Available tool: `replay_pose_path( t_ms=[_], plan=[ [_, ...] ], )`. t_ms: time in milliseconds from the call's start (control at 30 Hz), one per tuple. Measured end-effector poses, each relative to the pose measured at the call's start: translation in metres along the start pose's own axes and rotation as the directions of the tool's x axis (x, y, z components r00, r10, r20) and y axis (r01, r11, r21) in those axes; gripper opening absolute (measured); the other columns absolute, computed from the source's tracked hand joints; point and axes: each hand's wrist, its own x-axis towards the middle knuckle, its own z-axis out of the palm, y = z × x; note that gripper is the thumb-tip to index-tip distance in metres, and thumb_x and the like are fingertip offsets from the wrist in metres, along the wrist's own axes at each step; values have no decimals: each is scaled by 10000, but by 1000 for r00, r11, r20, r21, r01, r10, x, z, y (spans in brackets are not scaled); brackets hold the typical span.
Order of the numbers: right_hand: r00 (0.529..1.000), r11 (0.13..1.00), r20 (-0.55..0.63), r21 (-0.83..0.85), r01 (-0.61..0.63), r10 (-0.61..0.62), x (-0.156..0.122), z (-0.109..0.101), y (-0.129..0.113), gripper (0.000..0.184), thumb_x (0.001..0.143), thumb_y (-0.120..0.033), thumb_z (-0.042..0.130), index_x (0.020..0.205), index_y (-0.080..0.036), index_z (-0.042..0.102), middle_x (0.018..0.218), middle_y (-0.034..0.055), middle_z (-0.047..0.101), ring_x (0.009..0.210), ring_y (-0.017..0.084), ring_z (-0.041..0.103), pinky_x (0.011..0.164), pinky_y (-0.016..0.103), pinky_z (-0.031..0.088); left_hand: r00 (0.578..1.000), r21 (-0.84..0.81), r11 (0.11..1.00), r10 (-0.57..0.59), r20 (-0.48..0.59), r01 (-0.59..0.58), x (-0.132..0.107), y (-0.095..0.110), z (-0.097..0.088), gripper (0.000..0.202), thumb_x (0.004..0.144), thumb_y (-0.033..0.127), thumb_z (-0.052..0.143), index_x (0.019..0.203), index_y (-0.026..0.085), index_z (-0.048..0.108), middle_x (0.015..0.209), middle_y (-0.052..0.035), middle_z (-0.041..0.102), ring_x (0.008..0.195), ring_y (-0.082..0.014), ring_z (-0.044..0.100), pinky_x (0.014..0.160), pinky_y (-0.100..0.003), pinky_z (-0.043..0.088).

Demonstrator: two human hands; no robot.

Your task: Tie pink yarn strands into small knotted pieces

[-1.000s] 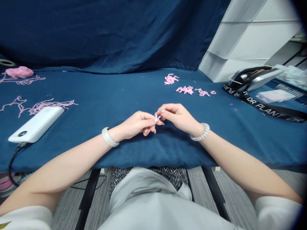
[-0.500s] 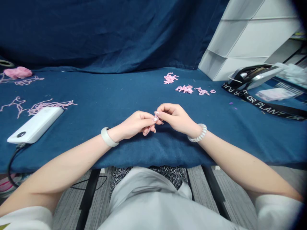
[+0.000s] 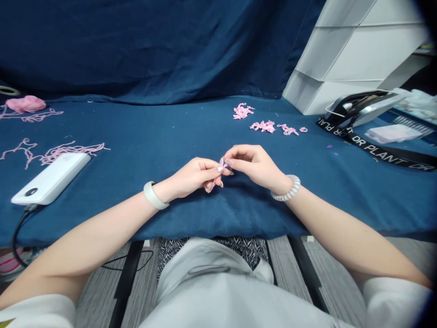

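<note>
My left hand (image 3: 194,176) and my right hand (image 3: 254,164) meet fingertip to fingertip over the near middle of the blue cloth-covered table (image 3: 157,136). Both pinch a short piece of pink yarn (image 3: 221,164); a strand hangs down by my left fingers. Each hand rests on the cloth, fingers curled. My left wrist carries a white band and my right wrist a clear coil tie.
Small pink yarn knots (image 3: 262,126) lie far right of centre. Loose pink yarn (image 3: 64,149) and a pink yarn ball (image 3: 25,104) lie at the left, by a white power bank (image 3: 49,177) with a cable. A white shelf (image 3: 348,50) and a black strap (image 3: 378,151) stand right.
The hands stay in place; my right fingers shift slightly as they work the yarn piece between the fingertips.
</note>
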Motion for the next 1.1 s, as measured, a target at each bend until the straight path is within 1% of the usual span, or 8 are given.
replay_pose_path(
  t_ms=[133,200,367,633,933,1100],
  plan=[
    [999,999,11,-3,-35,35,-2,3,-2,101,725,-199,667,772,-113,644,695,42,666,663,123,612,683,264,505,998,45,997,58,28,-60,1,-3,-2,367,769,425,669,873,73,658,623,-13,609,453,-28,498,443,-140,398],
    [999,999,-3,-27,-35,35,-3,4,-2,98,724,-202,667,764,-114,651,690,43,669,656,124,612,678,265,507,997,55,996,65,29,-67,1,-4,-3,365,778,426,659,885,77,657,627,-12,609,457,-27,497,446,-140,400],
    [1000,998,-8,-63,-14,13,-3,3,-1,106,744,-216,652,765,-112,661,688,45,671,647,119,601,667,262,499,999,53,998,41,5,-41,1,-2,-1,385,765,426,675,921,74,662,622,-12,608,455,-31,496,444,-145,401],
    [1000,999,-27,-44,-10,9,-2,1,-1,107,746,-206,648,772,-104,666,708,49,676,653,115,601,664,250,495,999,-12,1000,-16,-43,15,-1,3,3,398,732,407,708,934,66,664,603,-9,600,434,-38,492,428,-144,402],
    [999,998,-37,-65,3,-5,-2,1,-2,110,755,-214,650,771,-107,667,710,49,675,647,114,594,659,254,489,999,-15,1000,-12,-38,11,0,2,3,409,728,410,714,942,65,669,608,-10,604,437,-34,496,429,-139,413],
    [998,997,-57,-80,21,-26,0,-2,-1,146,767,-256,655,795,-115,678,776,54,685,670,114,591,672,255,485,999,-8,1000,5,-34,-5,-1,2,2,372,754,390,693,934,65,670,599,-7,600,437,-34,495,428,-145,403]
  ],
)
